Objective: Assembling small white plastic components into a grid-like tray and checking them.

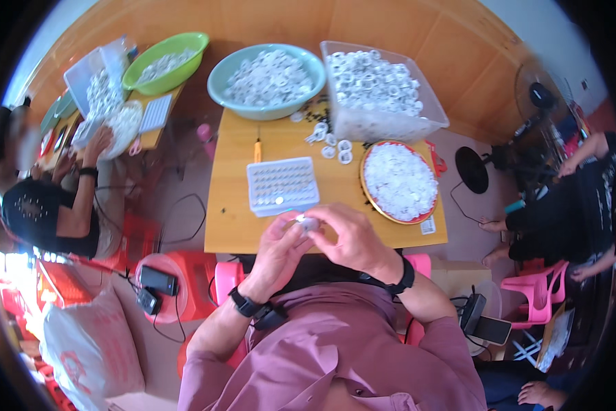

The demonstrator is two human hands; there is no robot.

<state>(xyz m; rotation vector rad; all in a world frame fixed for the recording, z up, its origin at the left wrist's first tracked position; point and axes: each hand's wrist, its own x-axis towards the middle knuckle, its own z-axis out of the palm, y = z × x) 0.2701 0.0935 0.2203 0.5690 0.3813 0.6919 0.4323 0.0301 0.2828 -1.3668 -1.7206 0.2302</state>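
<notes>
Left hand (278,248) and right hand (352,236), grip narrowed, pinch a small whitish piece (309,224) that seems light, stiff and best edge-held.

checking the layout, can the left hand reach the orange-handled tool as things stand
Probably yes: the left hand could pass beside the white tray to the uncovered orange-handled tool, though it holds a small pale part.

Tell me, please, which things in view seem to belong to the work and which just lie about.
Likely in use:
small white piece, at left hand and right hand
white tray
blue basin
clear bin
red-rimmed tray

Likely just lying about:
white sack
pink stool
black phone-like device
</notes>
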